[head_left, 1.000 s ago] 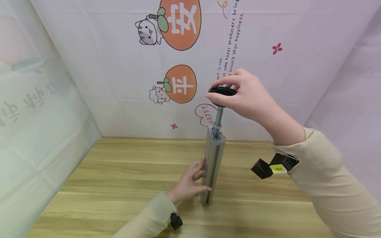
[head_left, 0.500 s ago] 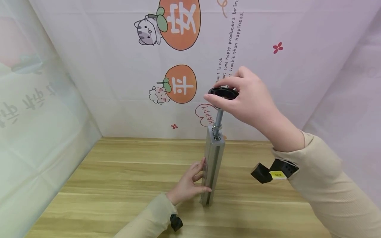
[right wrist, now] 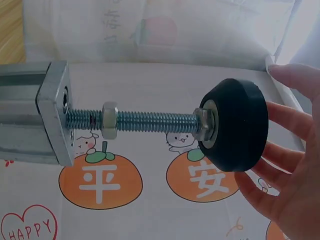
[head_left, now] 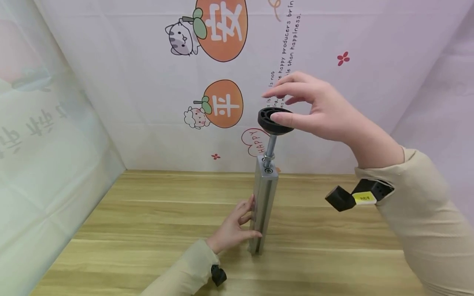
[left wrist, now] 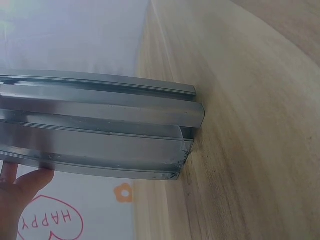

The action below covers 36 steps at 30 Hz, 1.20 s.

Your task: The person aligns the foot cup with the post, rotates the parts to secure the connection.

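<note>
A grey aluminium profile [head_left: 263, 205] stands upright on the wooden table, its lower end on the boards in the left wrist view. My left hand [head_left: 235, 230] grips it low down, thumb on the near side and fingers behind. From the plate [right wrist: 55, 112] on its top end rises a threaded rod [right wrist: 155, 121] carrying a hex nut [right wrist: 110, 120]. A black round levelling foot [right wrist: 235, 125] caps the rod. My right hand [head_left: 314, 109] is spread around this foot with loose fingers, the thumb over its rim and the other fingers lifted above it.
The wooden table [head_left: 148, 213] meets a white printed cloth [head_left: 148, 82] at the back. More cloth hangs at the left and right sides. Black wrist cameras [head_left: 340, 198] sit on both sleeves.
My right hand has loosened from the levelling foot, its fingers opening and the wrist shifting right and slightly up. The left hand and the profile keep their place.
</note>
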{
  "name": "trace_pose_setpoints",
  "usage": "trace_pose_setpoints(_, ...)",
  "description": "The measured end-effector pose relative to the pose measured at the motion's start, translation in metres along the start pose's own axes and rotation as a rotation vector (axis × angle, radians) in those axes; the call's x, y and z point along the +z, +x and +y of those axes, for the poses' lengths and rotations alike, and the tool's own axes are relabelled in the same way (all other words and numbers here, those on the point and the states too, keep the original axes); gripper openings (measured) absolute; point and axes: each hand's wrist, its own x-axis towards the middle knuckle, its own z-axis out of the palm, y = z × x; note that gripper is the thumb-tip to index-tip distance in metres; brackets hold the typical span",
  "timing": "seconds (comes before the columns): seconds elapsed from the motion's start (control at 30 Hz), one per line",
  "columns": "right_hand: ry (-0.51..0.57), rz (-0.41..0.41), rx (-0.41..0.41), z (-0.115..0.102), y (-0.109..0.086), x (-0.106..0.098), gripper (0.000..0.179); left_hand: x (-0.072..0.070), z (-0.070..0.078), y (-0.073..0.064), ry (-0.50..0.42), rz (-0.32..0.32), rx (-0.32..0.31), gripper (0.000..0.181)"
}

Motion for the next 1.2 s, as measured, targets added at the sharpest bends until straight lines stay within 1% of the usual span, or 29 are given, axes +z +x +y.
trace_pose_setpoints(0.13, 0.021, -0.161, -0.002, 0.004, 0.003, -0.009, 0.034, 0.000, -0.001, 0.001, -0.012, -0.008, 0.011, 0.104)
trace_pose_setpoints(0.2, 0.036, -0.222, 0.006, 0.004, 0.004, -0.013, 0.033, 0.000, -0.002, 0.002, -0.015, -0.012, 0.021, 0.104)
trace_pose_setpoints(0.3, 0.062, -0.284, 0.018, 0.004, 0.007, -0.016, 0.030, 0.000, -0.002, 0.001, -0.016, -0.014, 0.024, 0.104)
trace_pose_setpoints(0.43, 0.094, -0.327, 0.031, 0.004, 0.008, -0.017, 0.029, 0.000, 0.000, 0.001, -0.022, -0.017, 0.012, 0.105)
trace_pose_setpoints(0.57, 0.075, -0.327, 0.016, 0.005, 0.009, -0.016, 0.027, 0.000, 0.000, 0.001, -0.014, -0.019, -0.008, 0.106)
trace_pose_setpoints(0.7, 0.023, -0.306, -0.004, 0.005, 0.010, -0.015, 0.027, 0.000, 0.000, 0.000, 0.001, -0.013, -0.021, 0.106)
trace_pose_setpoints(0.8, -0.020, -0.289, -0.014, 0.004, 0.010, -0.013, 0.026, 0.000, -0.001, -0.001, 0.010, -0.013, -0.022, 0.106)
trace_pose_setpoints(0.9, -0.054, -0.276, -0.006, 0.003, 0.010, -0.012, 0.026, 0.000, -0.001, -0.001, 0.013, -0.011, -0.015, 0.105)
trace_pose_setpoints(1.03, -0.077, -0.255, 0.030, 0.002, 0.010, -0.010, 0.027, 0.000, -0.002, -0.001, 0.009, -0.009, -0.003, 0.105)
trace_pose_setpoints(1.1, -0.091, -0.238, 0.075, 0.001, 0.009, -0.010, 0.027, 0.001, -0.003, 0.000, 0.006, -0.018, 0.004, 0.105)
trace_pose_setpoints(1.2, -0.099, -0.210, 0.138, -0.004, 0.013, -0.006, 0.030, -0.004, -0.003, -0.001, 0.008, -0.022, 0.008, 0.104)
